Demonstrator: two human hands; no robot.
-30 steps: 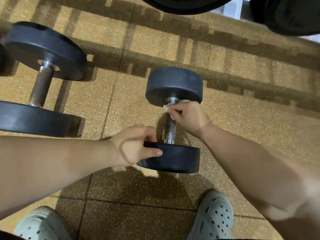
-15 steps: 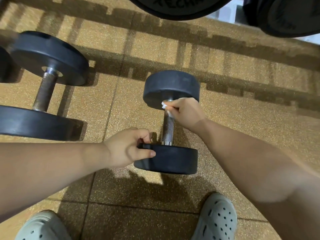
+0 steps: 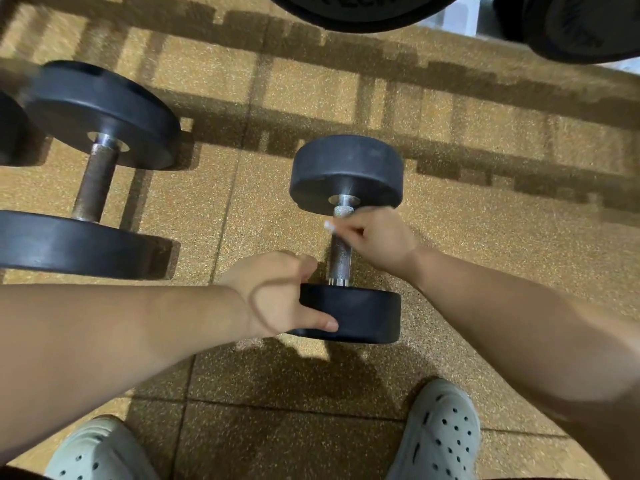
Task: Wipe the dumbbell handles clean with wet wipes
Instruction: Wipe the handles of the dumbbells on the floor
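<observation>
We see the right hand (image 3: 377,239) curled round the far part of the steel handle (image 3: 340,259), pressing a wet wipe (image 3: 330,226) to it; only a small white corner of the wipe shows beside the fingers. The left hand (image 3: 280,292) grips the left edge of the near head (image 3: 363,313) of the small dumbbell (image 3: 346,171), with the thumb lying across its rim. This dumbbell lies on the speckled rubber floor (image 3: 485,237), its handle pointing away from us. A larger dumbbell (image 3: 97,181) lies well apart to the left. Two grey clogs (image 3: 440,434) stand nearest to us, and black weight plates (image 3: 346,8) are at the far edge.
</observation>
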